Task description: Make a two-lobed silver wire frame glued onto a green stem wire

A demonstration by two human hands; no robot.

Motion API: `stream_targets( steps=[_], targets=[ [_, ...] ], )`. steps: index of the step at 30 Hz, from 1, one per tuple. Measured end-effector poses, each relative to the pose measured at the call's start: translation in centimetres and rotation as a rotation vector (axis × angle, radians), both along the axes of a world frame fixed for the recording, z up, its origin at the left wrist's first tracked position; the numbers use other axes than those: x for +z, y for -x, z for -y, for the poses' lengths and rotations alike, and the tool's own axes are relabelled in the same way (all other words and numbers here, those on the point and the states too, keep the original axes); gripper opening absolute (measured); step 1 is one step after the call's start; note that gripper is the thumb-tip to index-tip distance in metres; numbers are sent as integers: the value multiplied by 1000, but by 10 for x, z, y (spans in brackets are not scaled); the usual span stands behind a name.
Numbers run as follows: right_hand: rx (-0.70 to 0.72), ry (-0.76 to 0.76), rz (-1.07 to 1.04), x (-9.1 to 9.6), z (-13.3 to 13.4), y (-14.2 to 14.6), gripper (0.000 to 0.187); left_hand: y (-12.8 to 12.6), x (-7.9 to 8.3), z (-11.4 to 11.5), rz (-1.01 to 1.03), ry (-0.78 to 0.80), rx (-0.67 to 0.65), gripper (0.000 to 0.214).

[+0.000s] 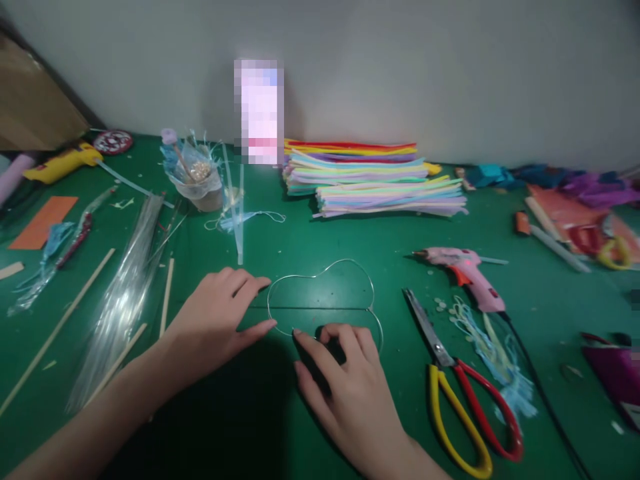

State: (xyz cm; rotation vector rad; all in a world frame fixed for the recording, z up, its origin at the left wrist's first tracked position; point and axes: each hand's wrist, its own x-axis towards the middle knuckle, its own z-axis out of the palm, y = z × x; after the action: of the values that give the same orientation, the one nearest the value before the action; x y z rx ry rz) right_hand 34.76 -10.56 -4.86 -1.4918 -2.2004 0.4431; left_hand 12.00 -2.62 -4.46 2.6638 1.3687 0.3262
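A thin silvery wire [315, 276], bent into a wavy closed outline, lies on the green tabletop [320, 233]. A thin dark straight line crosses inside it. My left hand [215, 310] rests at the outline's left end, thumb and forefinger stretched out and apart, tips at or close to the wire. Over the lower edge lies my right hand [347, 380], fingers bent and spread, forefinger tip at the wire and thumb apart below. It hides part of the lower curve. To its right, scissors [440, 357] with one yellow and one red handle lie slightly open.
A pink glue gun [463, 263] with a black cord lies at right, near pale blue tassels [515, 387]. Pipe cleaner bundles [390, 197], a lit pixelated screen [259, 110] and a cup [200, 193] stand behind. Clear strips [123, 300], wooden sticks [65, 323] and a yellow glue gun [65, 163] lie left.
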Motion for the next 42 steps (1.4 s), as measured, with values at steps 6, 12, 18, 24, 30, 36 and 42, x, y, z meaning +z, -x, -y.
stream_targets(
  steps=[6,12,18,24,30,36,42],
  targets=[
    [10,-28,2,-1,0,0,35,2,-1,-2,-4,11,12,41],
    [17,-67,11,3,0,2,33,7,-1,-2,22,36,-13,41],
    [55,-41,39,7,1,12,36,14,-3,0,52,1,-111,43],
    [53,-118,-7,14,0,7,33,17,-5,2,76,-39,-118,47],
    [-109,-261,60,18,-5,-56,29,17,-6,2,107,-76,-119,44],
    [-153,-314,144,13,-12,-99,28,8,2,2,89,-215,-170,33],
    [-75,-353,98,10,-26,-104,29,-50,0,22,18,-201,-352,51]
  ],
)
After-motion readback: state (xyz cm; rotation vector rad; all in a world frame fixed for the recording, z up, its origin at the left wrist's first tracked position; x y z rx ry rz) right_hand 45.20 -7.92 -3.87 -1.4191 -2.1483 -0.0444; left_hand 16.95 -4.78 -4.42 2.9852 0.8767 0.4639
